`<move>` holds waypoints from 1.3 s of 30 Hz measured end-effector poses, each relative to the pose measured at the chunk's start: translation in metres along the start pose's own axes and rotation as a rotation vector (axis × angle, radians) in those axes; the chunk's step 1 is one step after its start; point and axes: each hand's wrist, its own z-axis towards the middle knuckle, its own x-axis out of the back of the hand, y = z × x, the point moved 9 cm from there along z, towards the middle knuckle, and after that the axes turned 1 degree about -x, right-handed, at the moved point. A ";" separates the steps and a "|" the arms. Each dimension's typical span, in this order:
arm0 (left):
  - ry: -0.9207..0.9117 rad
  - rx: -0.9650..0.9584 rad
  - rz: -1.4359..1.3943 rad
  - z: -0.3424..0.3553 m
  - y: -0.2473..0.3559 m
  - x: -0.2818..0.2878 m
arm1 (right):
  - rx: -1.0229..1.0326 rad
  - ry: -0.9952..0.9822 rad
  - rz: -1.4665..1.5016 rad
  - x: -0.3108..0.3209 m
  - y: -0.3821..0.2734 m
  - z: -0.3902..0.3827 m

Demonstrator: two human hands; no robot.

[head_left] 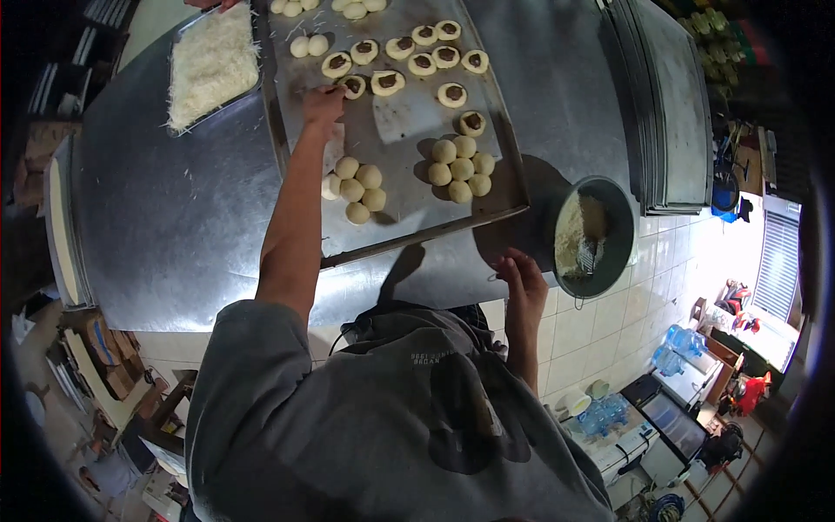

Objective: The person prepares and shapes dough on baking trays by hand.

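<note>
My left hand (pixel 323 106) reaches over a metal baking tray (pixel 417 228). Its fingers are pinched at the edge of a flat dough round with dark brown filling (pixel 352 87). Several similar filled rounds (pixel 388 83) lie beside and beyond it. Closer to me on the tray are two clusters of smooth dough balls, one at the left (pixel 357 190) and one at the right (pixel 461 170). Off the tray's near right corner, my right hand (pixel 524 280) is raised with fingers curled together. Something thin shows by its fingertips, too small to name.
A grey-green bowl (pixel 622 222) with pale crumbly stuff and a metal utensil stands at the table's right edge. A tray of white shreds (pixel 214 65) lies far left, with another person's hand (pixel 213 3) at its far end. Stacked metal trays (pixel 665 130) stand right.
</note>
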 end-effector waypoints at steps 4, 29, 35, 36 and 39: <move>0.094 -0.412 -0.285 -0.018 0.018 0.011 | 0.078 0.022 0.000 0.047 -0.014 -0.013; 0.065 0.122 -0.904 -0.397 -0.048 -0.245 | 0.606 -0.290 -1.109 0.119 -0.016 0.161; -0.171 0.030 -0.864 -0.388 -0.009 -0.322 | 0.286 -0.461 -0.394 0.173 -0.016 0.166; -0.169 0.015 -0.840 -0.384 -0.009 -0.330 | 0.271 -0.496 -0.330 0.174 -0.032 0.154; -0.198 0.026 -0.763 -0.369 -0.009 -0.359 | 0.282 -0.549 -0.288 0.186 -0.050 0.142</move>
